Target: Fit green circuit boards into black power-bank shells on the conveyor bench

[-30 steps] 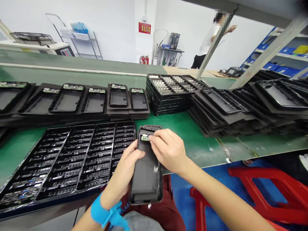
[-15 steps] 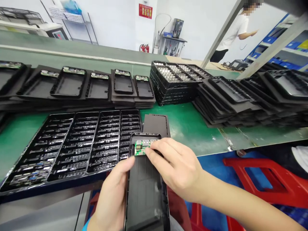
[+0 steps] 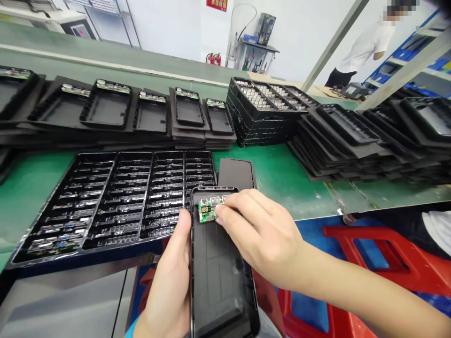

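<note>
My left hand point(image 3: 169, 277) is closed around the left side of a black plastic case half point(image 3: 220, 272), its thumb along the edge. The case is open side up, with its far end tilted away from me. Inside its far end lies a green circuit board point(image 3: 207, 215) with metal ports and a small display reading 88. My right hand point(image 3: 264, 234) pinches the board's right part between thumb and fingers, hiding that end. Beyond the case, another black case piece point(image 3: 236, 172) rests on the green table point(image 3: 275, 173).
To the left sits a black compartment tray point(image 3: 132, 202) with some boards in its near left corner. Behind stand several case halves point(image 3: 105, 103) with boards, stacked trays point(image 3: 260, 117) and piles of black sheets point(image 3: 317, 150). A red stool point(image 3: 387, 253) is at right; a person point(image 3: 366, 47) stands behind.
The view has shifted slightly, so the table things appear higher and further right. The board stays pinched inside the far end of the case. The person behind has lowered an arm.
</note>
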`<state>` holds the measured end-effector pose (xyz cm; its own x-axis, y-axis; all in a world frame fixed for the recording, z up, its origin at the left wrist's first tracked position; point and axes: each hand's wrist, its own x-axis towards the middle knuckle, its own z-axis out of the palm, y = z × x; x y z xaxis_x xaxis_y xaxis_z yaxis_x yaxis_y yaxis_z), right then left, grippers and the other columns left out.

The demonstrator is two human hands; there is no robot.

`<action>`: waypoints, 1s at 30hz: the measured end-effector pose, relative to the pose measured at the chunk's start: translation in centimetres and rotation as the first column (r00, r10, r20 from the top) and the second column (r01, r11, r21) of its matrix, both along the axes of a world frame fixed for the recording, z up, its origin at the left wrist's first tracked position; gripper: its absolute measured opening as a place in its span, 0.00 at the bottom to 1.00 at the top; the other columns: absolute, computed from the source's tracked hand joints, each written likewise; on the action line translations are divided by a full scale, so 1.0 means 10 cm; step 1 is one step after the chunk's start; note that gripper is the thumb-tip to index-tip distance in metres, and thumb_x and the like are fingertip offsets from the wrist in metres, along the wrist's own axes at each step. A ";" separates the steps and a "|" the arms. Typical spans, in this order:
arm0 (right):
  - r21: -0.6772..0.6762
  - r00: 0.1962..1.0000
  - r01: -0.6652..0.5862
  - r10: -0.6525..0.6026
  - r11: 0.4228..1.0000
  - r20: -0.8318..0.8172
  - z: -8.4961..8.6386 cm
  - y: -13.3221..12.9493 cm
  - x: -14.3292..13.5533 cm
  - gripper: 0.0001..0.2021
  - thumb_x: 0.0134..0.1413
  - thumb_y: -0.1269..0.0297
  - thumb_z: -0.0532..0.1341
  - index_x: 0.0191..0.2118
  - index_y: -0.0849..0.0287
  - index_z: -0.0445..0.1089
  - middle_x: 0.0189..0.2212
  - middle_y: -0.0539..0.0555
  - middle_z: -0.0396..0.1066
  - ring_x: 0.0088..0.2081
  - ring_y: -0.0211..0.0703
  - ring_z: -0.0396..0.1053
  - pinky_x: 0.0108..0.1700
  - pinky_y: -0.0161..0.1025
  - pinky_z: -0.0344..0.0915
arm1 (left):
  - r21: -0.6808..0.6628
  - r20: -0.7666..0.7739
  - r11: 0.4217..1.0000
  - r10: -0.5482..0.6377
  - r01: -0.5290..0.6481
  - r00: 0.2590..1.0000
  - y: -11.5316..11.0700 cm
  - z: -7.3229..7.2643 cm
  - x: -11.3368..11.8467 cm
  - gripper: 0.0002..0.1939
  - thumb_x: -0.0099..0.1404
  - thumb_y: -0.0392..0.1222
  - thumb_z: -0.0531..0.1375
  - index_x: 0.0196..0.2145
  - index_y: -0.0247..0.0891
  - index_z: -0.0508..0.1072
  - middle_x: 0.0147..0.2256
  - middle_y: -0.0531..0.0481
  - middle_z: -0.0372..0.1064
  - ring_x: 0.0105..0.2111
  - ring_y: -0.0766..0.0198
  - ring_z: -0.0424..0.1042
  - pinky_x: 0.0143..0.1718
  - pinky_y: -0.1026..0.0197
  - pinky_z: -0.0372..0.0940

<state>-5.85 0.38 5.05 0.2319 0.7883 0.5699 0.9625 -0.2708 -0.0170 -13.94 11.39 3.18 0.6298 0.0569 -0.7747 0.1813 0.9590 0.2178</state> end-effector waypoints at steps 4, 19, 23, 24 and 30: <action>-0.106 0.997 0.026 -0.034 0.994 -0.076 0.03 0.03 0.01 0.10 0.54 0.80 0.53 0.30 0.67 0.71 0.27 0.58 0.67 0.30 0.44 0.61 0.32 0.40 0.65 | 0.066 0.054 0.998 -0.019 0.016 0.998 0.01 0.00 0.01 0.13 0.55 0.52 0.62 0.24 0.40 0.73 0.21 0.56 0.70 0.29 0.62 0.72 0.31 0.62 0.68; -0.231 0.933 0.014 -0.096 0.973 -0.348 0.18 0.07 0.05 0.05 0.54 0.78 0.56 0.35 0.65 0.67 0.31 0.54 0.65 0.35 0.43 0.62 0.37 0.39 0.63 | -0.015 -0.085 0.991 -0.131 0.131 0.988 0.04 0.03 -0.05 0.18 0.57 0.55 0.58 0.33 0.38 0.76 0.24 0.50 0.73 0.31 0.57 0.75 0.36 0.57 0.69; -0.214 0.937 0.033 -0.104 0.976 -0.332 0.19 0.10 0.04 0.05 0.56 0.78 0.55 0.35 0.65 0.67 0.32 0.54 0.65 0.35 0.43 0.62 0.36 0.39 0.63 | 0.010 -0.109 0.986 -0.164 0.166 0.980 0.04 0.03 -0.03 0.21 0.54 0.59 0.58 0.33 0.37 0.76 0.24 0.48 0.74 0.30 0.55 0.75 0.34 0.55 0.70; -0.211 0.939 0.035 -0.105 0.977 -0.329 0.19 0.10 0.04 0.05 0.56 0.78 0.55 0.35 0.65 0.67 0.32 0.54 0.65 0.35 0.43 0.62 0.37 0.39 0.63 | 0.010 -0.114 0.983 -0.182 0.185 0.977 0.04 0.03 -0.03 0.22 0.54 0.59 0.58 0.34 0.37 0.76 0.25 0.47 0.74 0.30 0.54 0.75 0.33 0.54 0.70; -0.178 0.941 0.046 -0.103 0.983 -0.324 0.18 0.13 0.04 0.04 0.55 0.78 0.56 0.34 0.65 0.67 0.31 0.54 0.66 0.35 0.43 0.63 0.36 0.39 0.62 | 0.037 -0.078 0.979 -0.199 0.202 0.977 0.03 0.03 -0.08 0.23 0.55 0.58 0.57 0.39 0.39 0.75 0.29 0.46 0.76 0.29 0.53 0.76 0.33 0.53 0.70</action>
